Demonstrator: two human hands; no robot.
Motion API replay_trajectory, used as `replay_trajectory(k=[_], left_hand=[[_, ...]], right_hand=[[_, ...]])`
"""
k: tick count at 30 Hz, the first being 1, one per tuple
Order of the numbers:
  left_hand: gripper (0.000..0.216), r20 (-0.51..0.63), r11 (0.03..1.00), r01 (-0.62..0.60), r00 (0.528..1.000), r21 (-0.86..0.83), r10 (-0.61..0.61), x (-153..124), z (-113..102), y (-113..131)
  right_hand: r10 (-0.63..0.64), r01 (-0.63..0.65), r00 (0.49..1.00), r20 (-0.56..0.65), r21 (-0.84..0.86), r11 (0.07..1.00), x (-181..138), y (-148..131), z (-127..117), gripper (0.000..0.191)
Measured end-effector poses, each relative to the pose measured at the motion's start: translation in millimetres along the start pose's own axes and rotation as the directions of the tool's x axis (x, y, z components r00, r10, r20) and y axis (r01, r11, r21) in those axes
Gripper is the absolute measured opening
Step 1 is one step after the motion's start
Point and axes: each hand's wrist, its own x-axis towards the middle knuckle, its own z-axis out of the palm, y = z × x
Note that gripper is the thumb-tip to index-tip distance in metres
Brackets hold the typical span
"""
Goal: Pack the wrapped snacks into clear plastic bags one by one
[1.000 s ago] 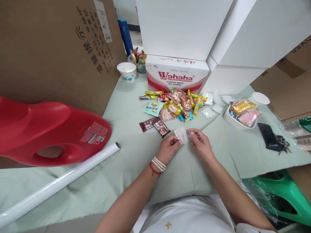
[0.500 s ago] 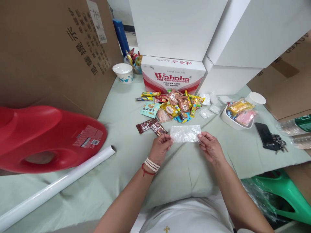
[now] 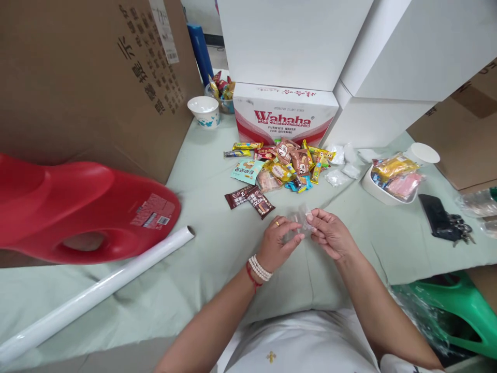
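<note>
Above pale green cloth [image 3: 209, 207] | left hand [image 3: 277, 243], right hand [image 3: 330, 235]: each grip pinched closed on small crumpled clear plastic bag [image 3: 300, 218] | glossy snack wrappers [image 3: 287, 166] beyond

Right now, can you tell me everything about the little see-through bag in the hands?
The bag is small, thin, clear plastic, crinkly and shiny. It is bunched up, not spread flat, and looks empty. The left hand and right hand pinch it between their fingertips, over the pale green cloth, near the snack pile.
</note>
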Motion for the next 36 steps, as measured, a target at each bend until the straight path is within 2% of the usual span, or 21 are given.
replay_trajectory(k=[4, 7, 9, 12, 15, 18, 20, 22, 25, 27, 29, 30, 32, 34, 36], left_hand=[[0.022, -0.045, 0.989, 0.049, 0.997, -0.138, -0.056, 0, -2, 2], [0.022, -0.081, 0.972, 0.106, 0.989, -0.207, -0.126, 2, -5, 1], [0.026, -0.057, 0.934, 0.171, 0.979, -0.313, -0.198, 4, -7, -1], [0.029, -0.017, 0.813, 0.247, 0.954, -0.528, -0.3, 10, -14, -5], [0.03, 0.009, 0.655, 0.263, 0.931, -0.708, -0.365, 14, -23, -6], [0.032, 0.128, 0.454, 0.326, 0.901, -0.829, -0.414, 16, -31, -2], [0.033, 0.211, 0.359, 0.375, 0.883, -0.855, -0.419, 15, -34, 0], [0.033, 0.242, 0.33, 0.393, 0.877, -0.858, -0.415, 15, -34, 1], [0.032, 0.157, 0.334, 0.33, 0.878, -0.883, -0.453, 17, -33, -3], [0.032, 0.054, 0.341, 0.257, 0.861, -0.904, -0.505, 20, -33, -8], [0.034, -0.018, 0.335, 0.207, 0.827, -0.919, -0.562, 23, -35, -12], [0.036, -0.037, 0.33, 0.195, 0.81, -0.924, -0.585, 24, -36, -13], [0.037, -0.048, 0.321, 0.19, 0.793, -0.928, -0.608, 25, -37, -14], [0.036, -0.042, 0.326, 0.198, 0.796, -0.925, -0.603, 25, -37, -14], [0.035, -0.027, 0.337, 0.217, 0.807, -0.916, -0.59, 24, -36, -12]], right_hand=[[-0.007, 0.006, 1.0, -0.01, -0.014, 1.0, 5, 8, 14, 0.047], [-0.01, 0.012, 0.999, 0.046, -0.057, 0.998, 5, 9, 20, 0.048], [-0.011, 0.016, 0.997, 0.079, -0.069, 0.997, 4, 5, 17, 0.048], [-0.043, 0.047, 0.997, 0.061, -0.076, 0.996, 0, -7, 2, 0.043], [-0.1, 0.1, 0.995, 0.006, -0.106, 0.989, -5, -22, -19, 0.04], [-0.159, 0.15, 0.985, -0.062, -0.124, 0.981, -8, -36, -34, 0.037], [-0.238, 0.222, 0.961, -0.142, -0.121, 0.968, -7, -43, -39, 0.037], [-0.36, 0.334, 0.9, -0.247, -0.144, 0.932, -3, -45, -42, 0.037], [-0.497, 0.421, 0.784, -0.372, -0.27, 0.866, 4, -41, -53, 0.036], [-0.503, 0.348, 0.772, -0.388, -0.404, 0.846, 6, -35, -66, 0.034], [-0.485, 0.201, 0.8, -0.353, -0.604, 0.771, 4, -27, -80, 0.033], [-0.495, 0.128, 0.804, -0.329, -0.717, 0.685, 2, -23, -85, 0.032], [-0.578, 0.051, 0.773, -0.261, -0.883, 0.467, -2, -17, -89, 0.032], [-0.676, 0.126, 0.724, -0.135, -0.938, 0.322, -4, -11, -79, 0.035], [-0.694, 0.32, 0.719, 0.039, -0.905, 0.28, 1, -3, -59, 0.039]])
